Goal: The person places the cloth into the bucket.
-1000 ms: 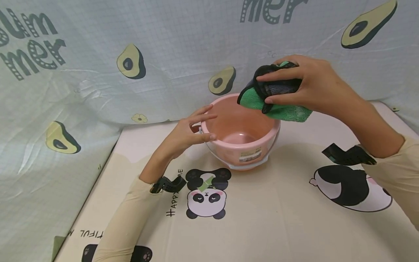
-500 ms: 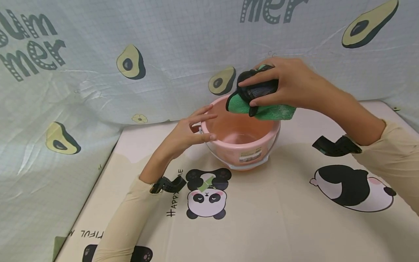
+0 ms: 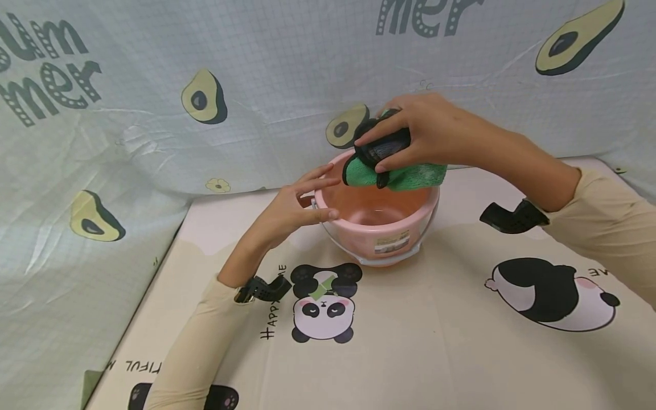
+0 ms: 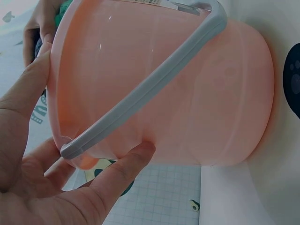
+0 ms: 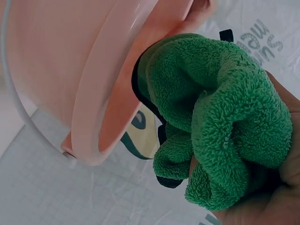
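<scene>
A pink bucket (image 3: 379,242) with a pale grey handle (image 4: 154,86) stands on the table. My left hand (image 3: 289,210) holds its left rim, with the thumb on the rim and some fingers over it; in the left wrist view a finger (image 4: 124,173) presses the outer wall. Over the bucket's mouth, my right hand (image 3: 435,131) grips a bunched green cloth (image 3: 417,176) with a dark side and black edging. The right wrist view shows the cloth's fluffy folds (image 5: 225,112) beside the bucket's rim (image 5: 98,89). Most of the right palm is hidden there.
Printed pandas cover parts of the beige table covering (image 3: 389,341). Behind the bucket hangs a pale sheet (image 3: 277,74) printed with avocados and lettering. The bucket's front bears a label (image 3: 392,244). Each wrist carries a black camera mount (image 3: 515,217).
My right hand has carried the green cloth leftward, from the bucket's upper right to over its mouth. My left hand and the bucket have stayed in place.
</scene>
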Tool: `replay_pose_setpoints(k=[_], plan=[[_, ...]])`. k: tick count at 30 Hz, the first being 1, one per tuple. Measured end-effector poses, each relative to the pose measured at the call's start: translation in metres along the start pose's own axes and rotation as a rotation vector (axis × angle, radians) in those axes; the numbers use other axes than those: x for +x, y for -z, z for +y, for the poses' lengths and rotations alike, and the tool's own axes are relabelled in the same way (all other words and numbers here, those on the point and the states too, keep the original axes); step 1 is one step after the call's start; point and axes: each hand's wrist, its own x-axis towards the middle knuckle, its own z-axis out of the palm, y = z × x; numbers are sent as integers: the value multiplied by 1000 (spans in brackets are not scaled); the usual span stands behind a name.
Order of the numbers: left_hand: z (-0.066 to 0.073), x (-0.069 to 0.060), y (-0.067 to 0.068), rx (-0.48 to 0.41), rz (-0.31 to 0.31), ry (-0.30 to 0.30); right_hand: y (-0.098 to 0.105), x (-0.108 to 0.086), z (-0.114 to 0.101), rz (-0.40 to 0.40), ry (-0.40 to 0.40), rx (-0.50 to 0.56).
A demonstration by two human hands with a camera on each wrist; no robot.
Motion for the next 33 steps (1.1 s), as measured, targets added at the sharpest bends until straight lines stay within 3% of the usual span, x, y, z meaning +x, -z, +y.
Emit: replay_pose_setpoints(k=[12, 22, 33], plan=[[-1, 2, 0, -6, 4, 4, -1, 14, 9, -179, 75, -16], [-2, 3, -2, 0, 11, 14, 1, 23, 11, -279, 124, -15], [-2, 4, -2, -4, 8, -11, -6, 33, 16, -426, 170, -59]])
